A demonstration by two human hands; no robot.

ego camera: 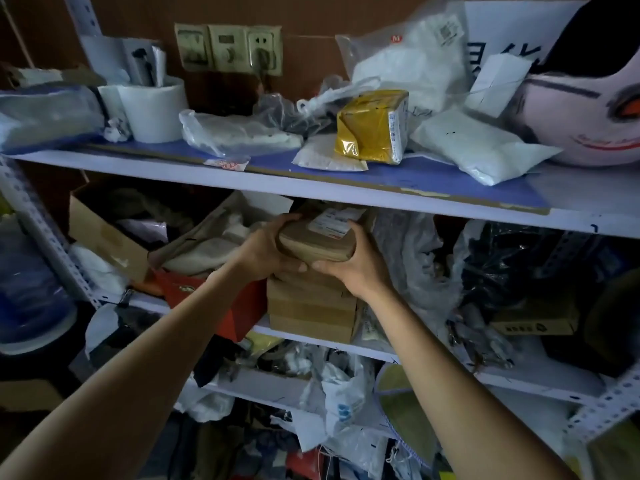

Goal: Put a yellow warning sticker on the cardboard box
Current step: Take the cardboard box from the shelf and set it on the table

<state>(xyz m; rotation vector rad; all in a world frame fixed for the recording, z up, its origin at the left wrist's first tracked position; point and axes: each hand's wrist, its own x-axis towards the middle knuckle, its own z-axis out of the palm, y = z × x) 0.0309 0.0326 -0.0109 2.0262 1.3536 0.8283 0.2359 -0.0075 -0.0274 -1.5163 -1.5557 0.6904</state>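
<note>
A small brown cardboard box (317, 242) with a white shipping label on top sits on the middle shelf, above a stack of other cardboard boxes (311, 310). My left hand (268, 249) grips its left end, thumb on top. On the box's right side, my right hand (356, 261) holds the front corner and the underside. Both arms reach up from the bottom of the view. No yellow warning sticker is visible.
The upper shelf edge (311, 188) runs just above the box. That shelf carries a yellow-wrapped parcel (372, 128), plastic bags, a white cup (152, 110) and a helmet (585, 95). An open carton (104, 233), a red box (239, 306) and dark bags (512, 265) crowd the middle shelf.
</note>
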